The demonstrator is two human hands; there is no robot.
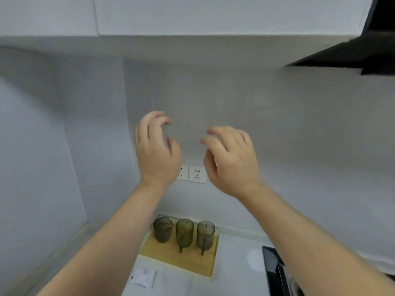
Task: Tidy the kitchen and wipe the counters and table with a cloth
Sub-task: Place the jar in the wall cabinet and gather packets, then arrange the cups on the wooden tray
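Note:
Both my hands are raised in front of the grey wall, well above the counter. My left hand (pixel 157 150) has loosely curled fingers and holds nothing. My right hand (pixel 232 159) is beside it, a short gap apart, fingers also loosely bent and empty. Below them, on the white counter (pixel 233 274), a wooden board (pixel 183 262) carries three tinted glasses (pixel 184 235) standing in a row. No cloth is in view.
Two wall sockets (pixel 195 174) sit behind my hands. White upper cabinets (pixel 213 16) run overhead, with a black range hood (pixel 352 54) at the upper right. A black hob edge (pixel 275 272) is at the lower right, a small white paper (pixel 143 277) near the board.

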